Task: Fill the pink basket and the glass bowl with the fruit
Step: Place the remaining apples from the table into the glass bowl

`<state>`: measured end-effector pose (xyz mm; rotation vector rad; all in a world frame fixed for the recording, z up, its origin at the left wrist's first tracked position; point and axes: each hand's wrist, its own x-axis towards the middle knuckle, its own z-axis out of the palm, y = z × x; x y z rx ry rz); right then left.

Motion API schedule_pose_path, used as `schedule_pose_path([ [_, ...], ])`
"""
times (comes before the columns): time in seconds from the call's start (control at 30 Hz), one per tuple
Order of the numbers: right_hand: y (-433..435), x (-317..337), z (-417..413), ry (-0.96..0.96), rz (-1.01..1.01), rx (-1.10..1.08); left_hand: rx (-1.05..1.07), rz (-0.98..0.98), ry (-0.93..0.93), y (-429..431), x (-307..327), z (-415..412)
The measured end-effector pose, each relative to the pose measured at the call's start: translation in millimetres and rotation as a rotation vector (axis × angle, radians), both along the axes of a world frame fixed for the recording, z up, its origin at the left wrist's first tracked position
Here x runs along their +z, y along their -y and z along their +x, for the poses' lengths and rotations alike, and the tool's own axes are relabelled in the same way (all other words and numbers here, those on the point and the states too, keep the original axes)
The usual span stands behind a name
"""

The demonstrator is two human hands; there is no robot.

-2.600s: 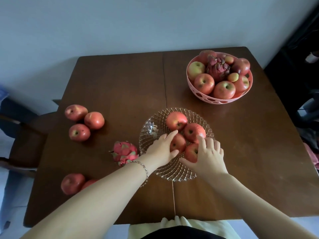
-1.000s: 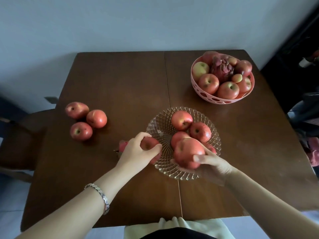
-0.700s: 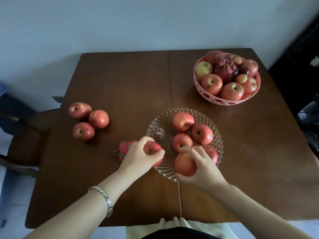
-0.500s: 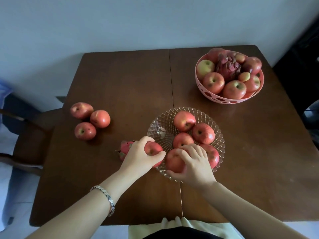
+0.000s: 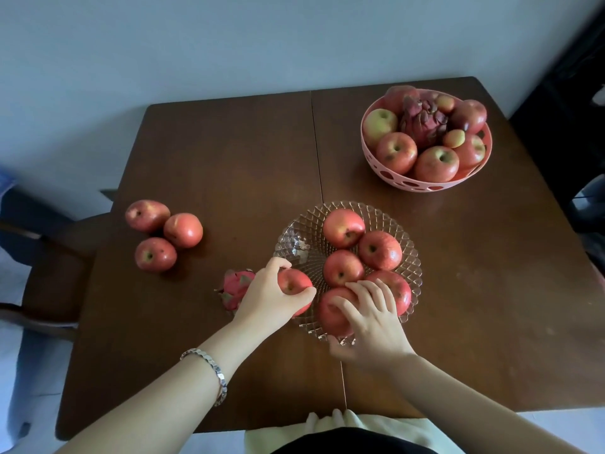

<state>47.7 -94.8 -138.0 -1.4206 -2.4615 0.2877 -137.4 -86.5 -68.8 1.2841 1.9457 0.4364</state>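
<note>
Two hands work at the near edge of the glass bowl [image 5: 397, 226]. Left hand [image 5: 271, 298] has its fingers clamped around a red apple [image 5: 293, 281] at the bowl's near-left rim; right hand [image 5: 370, 317] lies with fingers spread over a second apple [image 5: 330, 314] inside the bowl. Four more apples sit farther in. A pink dragon fruit [image 5: 234, 286] lies just left of the left hand, and three loose apples [image 5: 165, 234] lie well to the left on the brown table [image 5: 229, 158]. At far right, the pink basket [image 5: 422, 183] is heaped with fruit.
</note>
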Motion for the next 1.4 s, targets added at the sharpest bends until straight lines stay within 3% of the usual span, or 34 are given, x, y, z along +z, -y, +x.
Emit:
schedule_pose_path([
  [0.4,-6,12,4,0.175,-0.106,0.051,-0.111,-0.046,-0.091,-16,-9,15],
  [0.7,-16,26,15,0.041,-0.322,0.028,-0.354,-0.140,0.007,-26,-18,9],
  [0.87,-16,25,13,0.038,-0.314,0.015,-0.424,-0.141,-0.081,-24,-15,8],
  [1.03,-23,33,8,0.077,-0.427,-0.006,-0.452,-0.128,-0.259,-19,-19,21],
  [1.17,-28,35,8,0.077,-0.435,-0.044,-0.394,-0.165,-0.214,-16,-19,22],
  [1.4,-28,39,4,0.021,-0.469,-0.091,-0.471,-0.124,-0.118,4,-28,13],
])
